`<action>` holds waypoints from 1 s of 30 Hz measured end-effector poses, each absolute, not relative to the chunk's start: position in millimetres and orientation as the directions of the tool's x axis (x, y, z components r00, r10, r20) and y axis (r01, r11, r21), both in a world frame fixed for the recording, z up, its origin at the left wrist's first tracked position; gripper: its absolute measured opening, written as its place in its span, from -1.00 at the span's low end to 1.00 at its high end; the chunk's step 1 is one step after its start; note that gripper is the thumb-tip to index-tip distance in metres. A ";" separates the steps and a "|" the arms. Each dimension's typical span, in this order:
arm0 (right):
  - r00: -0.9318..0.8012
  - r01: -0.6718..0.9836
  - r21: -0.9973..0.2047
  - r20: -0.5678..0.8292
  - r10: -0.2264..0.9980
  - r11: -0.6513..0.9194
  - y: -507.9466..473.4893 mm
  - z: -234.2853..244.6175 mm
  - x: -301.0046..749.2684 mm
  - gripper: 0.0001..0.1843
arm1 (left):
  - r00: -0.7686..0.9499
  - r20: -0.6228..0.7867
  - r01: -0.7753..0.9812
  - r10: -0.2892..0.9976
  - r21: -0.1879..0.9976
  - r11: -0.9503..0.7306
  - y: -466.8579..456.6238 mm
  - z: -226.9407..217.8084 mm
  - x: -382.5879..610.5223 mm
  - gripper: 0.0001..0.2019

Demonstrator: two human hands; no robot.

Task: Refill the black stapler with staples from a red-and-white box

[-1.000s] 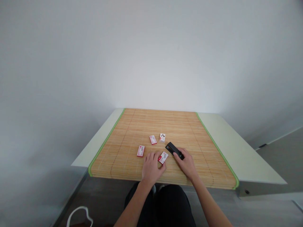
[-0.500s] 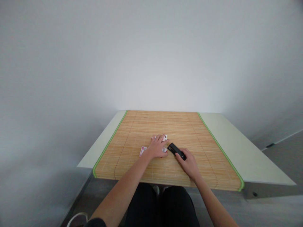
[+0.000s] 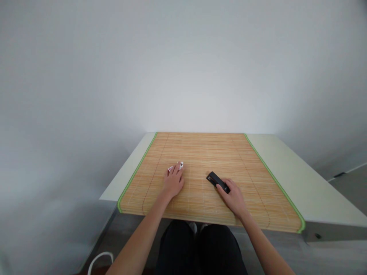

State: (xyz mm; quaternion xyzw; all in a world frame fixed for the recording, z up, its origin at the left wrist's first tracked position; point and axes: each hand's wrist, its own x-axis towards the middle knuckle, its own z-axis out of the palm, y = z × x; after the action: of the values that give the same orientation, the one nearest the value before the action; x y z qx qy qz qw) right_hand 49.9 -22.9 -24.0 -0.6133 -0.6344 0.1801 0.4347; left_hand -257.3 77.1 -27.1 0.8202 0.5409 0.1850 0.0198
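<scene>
My left hand lies palm down on the mat with its fingers stretched out. White card-like pieces with red and black print show around its fingertips; the rest of them is covered by the hand. To the right, my right hand is wrapped round the rear end of a black stapler. The stapler rests on the mat, slanting with its front end pointing up and left, apart from the left hand.
A bamboo mat with green edging covers the middle of a white table. A plain wall stands behind the table. At the lower left, a white curved object shows beside my arm.
My left hand has moved left, and the printed pieces now show only at its fingertips. The right hand stays on the stapler, while the view has shifted slightly.
</scene>
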 end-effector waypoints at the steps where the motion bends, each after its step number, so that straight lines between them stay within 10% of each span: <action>1: 0.127 0.624 -0.760 0.329 0.936 0.182 -23.1 -23.9 50.0 -0.65 | 0.318 0.284 0.892 0.905 0.234 -0.387 80.1 -27.2 -264.3 -0.42; 30: -0.098 0.617 -0.748 0.238 0.966 0.246 3.7 -20.8 -55.6 -0.48 | 0.032 0.442 0.880 0.896 0.413 -0.235 52.4 -45.5 -316.6 -0.46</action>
State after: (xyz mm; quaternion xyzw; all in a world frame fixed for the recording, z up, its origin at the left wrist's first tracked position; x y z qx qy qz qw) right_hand -55.6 3.7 -20.8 -0.5647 -0.7008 0.2406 0.3635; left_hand -316.6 52.4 -45.5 0.7183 0.6181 0.3190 0.0131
